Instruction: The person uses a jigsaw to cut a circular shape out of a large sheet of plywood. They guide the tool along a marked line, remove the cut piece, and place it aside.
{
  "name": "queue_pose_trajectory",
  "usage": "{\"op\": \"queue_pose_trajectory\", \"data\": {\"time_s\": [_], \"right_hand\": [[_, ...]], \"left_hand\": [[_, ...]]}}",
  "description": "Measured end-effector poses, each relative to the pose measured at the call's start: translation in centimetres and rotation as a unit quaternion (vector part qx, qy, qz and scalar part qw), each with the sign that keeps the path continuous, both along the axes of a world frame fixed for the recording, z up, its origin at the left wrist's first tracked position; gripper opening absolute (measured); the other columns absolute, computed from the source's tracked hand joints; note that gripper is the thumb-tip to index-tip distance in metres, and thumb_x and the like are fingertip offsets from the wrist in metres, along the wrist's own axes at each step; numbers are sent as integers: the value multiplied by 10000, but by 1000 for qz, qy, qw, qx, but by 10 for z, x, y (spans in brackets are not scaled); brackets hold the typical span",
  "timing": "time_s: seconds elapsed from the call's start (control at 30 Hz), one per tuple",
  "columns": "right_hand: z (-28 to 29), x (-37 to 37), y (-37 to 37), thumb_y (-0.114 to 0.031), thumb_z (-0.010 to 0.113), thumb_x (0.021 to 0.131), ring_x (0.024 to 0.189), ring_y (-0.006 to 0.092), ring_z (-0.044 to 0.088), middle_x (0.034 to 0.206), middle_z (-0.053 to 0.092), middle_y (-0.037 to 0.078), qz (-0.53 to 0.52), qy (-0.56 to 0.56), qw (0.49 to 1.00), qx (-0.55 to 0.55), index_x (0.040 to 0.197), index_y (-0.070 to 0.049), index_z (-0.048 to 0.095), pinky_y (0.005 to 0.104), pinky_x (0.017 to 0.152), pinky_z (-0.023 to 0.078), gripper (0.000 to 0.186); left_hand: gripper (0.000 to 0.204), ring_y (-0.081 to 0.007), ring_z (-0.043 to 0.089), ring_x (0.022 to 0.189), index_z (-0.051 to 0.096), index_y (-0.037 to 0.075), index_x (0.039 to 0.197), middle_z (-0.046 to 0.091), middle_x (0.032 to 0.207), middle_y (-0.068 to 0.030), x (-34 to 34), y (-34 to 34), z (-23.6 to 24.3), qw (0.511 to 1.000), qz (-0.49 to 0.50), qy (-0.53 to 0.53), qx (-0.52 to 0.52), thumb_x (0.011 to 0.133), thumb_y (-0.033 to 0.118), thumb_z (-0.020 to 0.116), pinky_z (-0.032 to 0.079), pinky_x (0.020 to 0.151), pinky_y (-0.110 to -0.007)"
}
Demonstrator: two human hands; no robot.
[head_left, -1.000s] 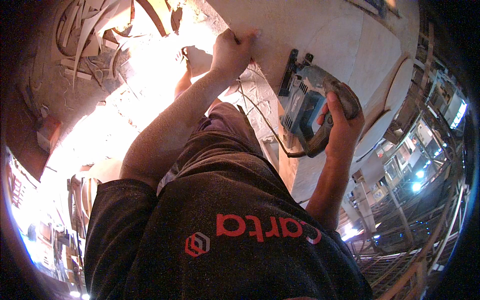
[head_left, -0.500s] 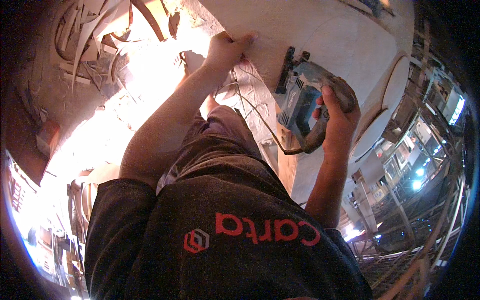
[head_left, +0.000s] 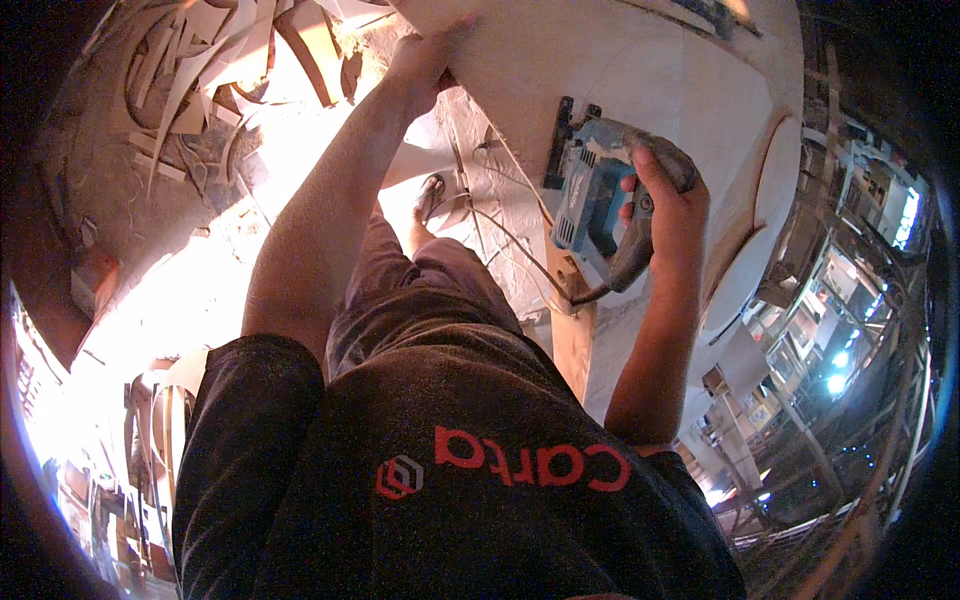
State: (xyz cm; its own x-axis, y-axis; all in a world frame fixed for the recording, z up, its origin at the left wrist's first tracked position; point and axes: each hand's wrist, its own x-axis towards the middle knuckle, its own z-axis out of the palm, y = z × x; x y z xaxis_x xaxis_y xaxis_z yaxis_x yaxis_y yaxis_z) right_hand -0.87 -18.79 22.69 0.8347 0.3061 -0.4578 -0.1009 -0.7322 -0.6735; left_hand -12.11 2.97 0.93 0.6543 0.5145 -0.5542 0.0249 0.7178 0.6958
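Observation:
My right hand (head_left: 668, 205) is wrapped around the handle of a blue and black jigsaw (head_left: 597, 185). The saw lies tilted over on a large pale wooden board (head_left: 640, 60), its dark base plate turned away from me. From the handle's rear end a dark cord (head_left: 525, 250) loops down past the near edge of the board. Farther forward and to the left, my left hand (head_left: 425, 70) grips the board's left edge, with a finger on the top face and others curled beneath; the fingertips are partly lost in shade.
Curved wood offcuts (head_left: 190, 75) are heaped on the dusty floor at far left, beside glaring sunlight. A wooden leg (head_left: 572, 340) stands below the board's near edge. Rounded cut panels (head_left: 745, 270) lie along the right side. My sandalled foot (head_left: 430, 198) shows below.
My left hand has slid forward and left along the board's edge. The jigsaw, still in my right hand, has shifted slightly left in view. My foot has come into sight.

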Motion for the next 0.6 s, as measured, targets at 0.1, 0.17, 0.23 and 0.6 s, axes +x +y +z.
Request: {"op": "queue_pose_trajectory", "data": {"time_s": [0.1,0.17,0.23,0.6], "right_hand": [[0,-3,-11,-252,754,898,617,128,607,825,678,46,13,9,1000,-11,1138,-39,676,266,480,491,331],[0,-6,-23,-221,768,893,693,120,643,900,705,47,33,17,999,-10,1160,-21,657,262,481,525,351],[-1,-13,-33,-210,757,897,691,126,630,891,691,53,37,8,999,5,1190,-11,646,267,485,504,372],[5,-27,-78,-154,742,909,733,115,622,924,683,60,79,17,996,-23,1347,10,572,252,507,497,497]], "left_hand": [[716,-327,672,1103,484,-91,1337,640,1231,-209,-13,-14,-4,1000,-2,-9,10,896,394,774,592,940,-421],[704,-345,666,1122,459,-81,1368,628,1258,-219,-25,-24,-6,1000,11,-12,-18,912,362,762,590,955,-442],[626,-321,669,1132,471,-1,1404,652,1255,-180,-35,-36,8,989,40,18,-141,925,287,754,593,935,-440],[568,-305,677,1097,509,-19,1333,646,1244,-164,-81,-108,8,983,65,59,-161,963,366,700,610,876,-442]]}}
